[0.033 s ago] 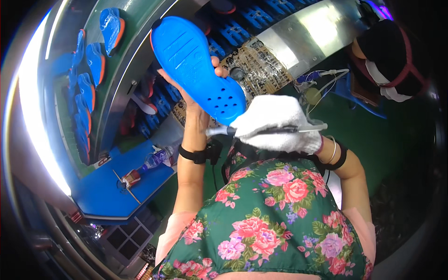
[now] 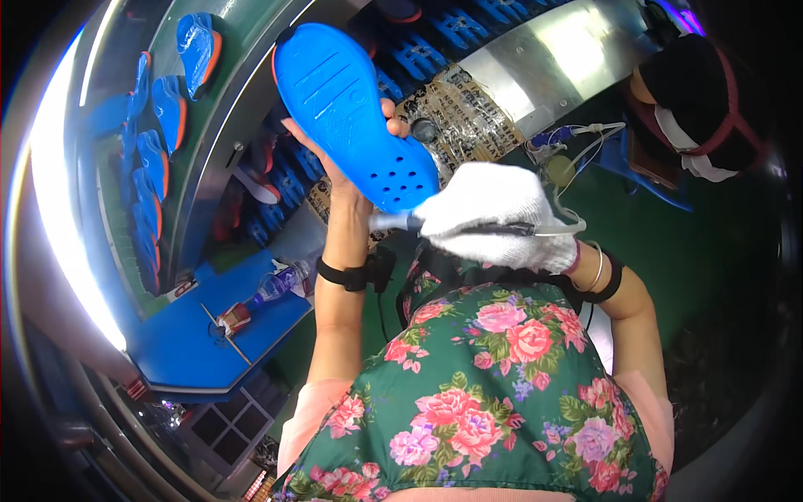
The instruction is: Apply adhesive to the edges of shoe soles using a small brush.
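blue sole (image 2: 326,92): lies across the left fingers (image 2: 397,129), which curl round its narrow waist, thumb on the opposite edge. probably light, bendy foam; glossy face looks slick, might smear. take it by the side edges, off the face. right fingers (image 2: 493,197), gloved, wrapped round a slim tool (image 2: 506,228); blurred tip left of them, by the perforated end, contact unclear.

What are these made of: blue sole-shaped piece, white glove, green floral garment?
Blue sole-shaped piece: probably moulded foam or rubber, glossy; grooves, holes, shiny highlights.
White glove: likely knitted yarn, matte; fuzzy surface.
Green floral garment: probably woven fabric, slight sheen; soft folds.
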Motion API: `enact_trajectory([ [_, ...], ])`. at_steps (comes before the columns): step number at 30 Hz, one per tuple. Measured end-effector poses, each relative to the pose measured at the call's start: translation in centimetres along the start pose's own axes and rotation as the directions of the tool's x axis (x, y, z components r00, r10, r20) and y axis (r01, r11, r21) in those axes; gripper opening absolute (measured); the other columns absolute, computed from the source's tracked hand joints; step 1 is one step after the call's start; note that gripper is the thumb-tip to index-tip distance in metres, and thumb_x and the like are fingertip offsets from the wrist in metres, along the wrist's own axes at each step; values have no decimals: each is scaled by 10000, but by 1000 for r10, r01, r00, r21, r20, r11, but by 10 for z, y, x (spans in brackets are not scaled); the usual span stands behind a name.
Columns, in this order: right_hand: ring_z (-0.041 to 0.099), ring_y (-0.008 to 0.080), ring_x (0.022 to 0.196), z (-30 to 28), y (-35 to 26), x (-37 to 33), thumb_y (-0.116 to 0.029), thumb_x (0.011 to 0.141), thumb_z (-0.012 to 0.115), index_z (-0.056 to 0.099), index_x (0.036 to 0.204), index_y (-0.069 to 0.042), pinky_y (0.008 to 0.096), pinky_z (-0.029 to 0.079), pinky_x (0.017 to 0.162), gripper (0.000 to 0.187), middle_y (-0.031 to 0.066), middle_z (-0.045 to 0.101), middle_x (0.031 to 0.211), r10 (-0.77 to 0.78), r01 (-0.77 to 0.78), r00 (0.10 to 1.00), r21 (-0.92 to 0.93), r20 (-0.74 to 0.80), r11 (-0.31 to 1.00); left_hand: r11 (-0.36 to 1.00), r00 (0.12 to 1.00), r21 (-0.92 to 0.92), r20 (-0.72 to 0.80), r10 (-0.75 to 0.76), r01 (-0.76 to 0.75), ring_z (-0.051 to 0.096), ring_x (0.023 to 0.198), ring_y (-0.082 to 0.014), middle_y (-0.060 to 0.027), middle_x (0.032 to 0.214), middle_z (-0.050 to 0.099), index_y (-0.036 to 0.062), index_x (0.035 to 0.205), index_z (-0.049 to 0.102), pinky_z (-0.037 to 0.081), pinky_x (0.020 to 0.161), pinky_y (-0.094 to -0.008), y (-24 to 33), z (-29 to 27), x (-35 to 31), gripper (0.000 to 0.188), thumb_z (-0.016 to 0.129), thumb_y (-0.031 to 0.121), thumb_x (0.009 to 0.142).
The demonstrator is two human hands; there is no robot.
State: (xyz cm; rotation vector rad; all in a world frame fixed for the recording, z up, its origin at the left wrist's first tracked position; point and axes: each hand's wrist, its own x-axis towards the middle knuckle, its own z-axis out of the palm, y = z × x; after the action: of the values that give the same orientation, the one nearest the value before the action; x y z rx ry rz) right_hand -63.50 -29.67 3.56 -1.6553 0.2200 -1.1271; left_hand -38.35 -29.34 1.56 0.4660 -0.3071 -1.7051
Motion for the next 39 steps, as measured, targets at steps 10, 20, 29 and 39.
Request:
enact_trajectory([
  [10,710,263,860,2,-3,-12,-112,863,780,764,1110,-79,362,587,695,249,102,756,1050,-96,124,977,-143,191,982,906,885,-6,215,-412,423,720,994,-465,-331,1262,636,19,1595,335,636,791,-545,5,-21,21,1371,448,1033,680],
  [20,689,260,901,-1,-4,-12,-121,847,757,747,1065,-73,366,589,750,224,88,735,1040,-37,189,904,-320,426,928,714,737,201,-75,-672,671,717,1066,-455,-363,1244,645,-44,1531,426,639,844,-588,6,-11,27,1145,442,894,874],
  [29,728,274,848,-12,9,1,-66,782,860,805,977,-97,376,583,756,205,91,788,1008,24,-50,951,77,307,996,549,735,502,-330,-593,668,756,912,-406,-321,1142,691,-28,1483,485,667,761,-541,0,5,37,1021,416,834,940],
  [39,748,173,908,-34,18,8,-1,831,820,807,985,-18,312,596,822,156,100,789,988,466,-474,880,113,88,873,748,803,403,-525,-282,527,677,1216,-348,-258,1433,597,38,1554,460,612,978,-486,-37,18,39,968,405,811,973],
])
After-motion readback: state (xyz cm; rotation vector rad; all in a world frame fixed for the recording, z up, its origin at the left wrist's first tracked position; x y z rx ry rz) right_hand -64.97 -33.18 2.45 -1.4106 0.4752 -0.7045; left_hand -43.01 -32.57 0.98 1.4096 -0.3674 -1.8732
